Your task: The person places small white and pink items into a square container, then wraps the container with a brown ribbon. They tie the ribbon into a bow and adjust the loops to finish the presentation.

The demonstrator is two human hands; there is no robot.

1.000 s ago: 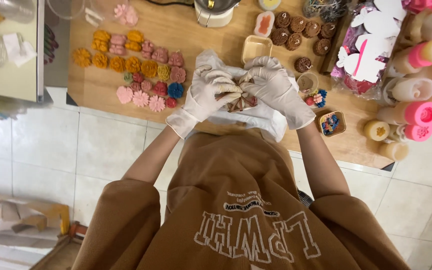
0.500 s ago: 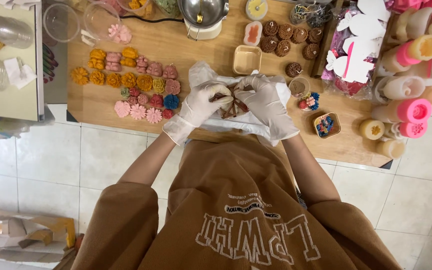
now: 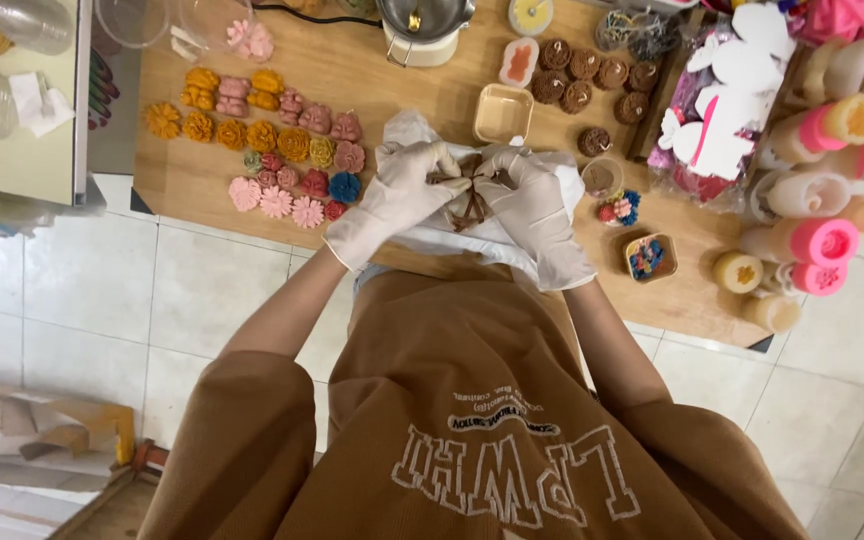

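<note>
1. Head view looks down at both gloved hands meeting over a white cloth (image 3: 422,135) at the near edge of the wooden table (image 3: 362,75).
2. Left hand (image 3: 402,190) and right hand (image 3: 527,200) pinch a small brown twine-tied piece (image 3: 470,190) between their fingertips – it sits on the cloth, partly hidden by the fingers.
3. Coloured flower shapes (image 3: 272,150) lie just left; brown round pieces (image 3: 587,75), a beige tray (image 3: 502,112) and pink-capped cylinders (image 3: 817,245) crowd the right.

Many flower candles (image 3: 272,150) lie on the wooden table (image 3: 372,75). Brown round candles (image 3: 592,75) sit near a metal pot (image 3: 424,25). Pink bottles (image 3: 817,240) stand together.
</note>
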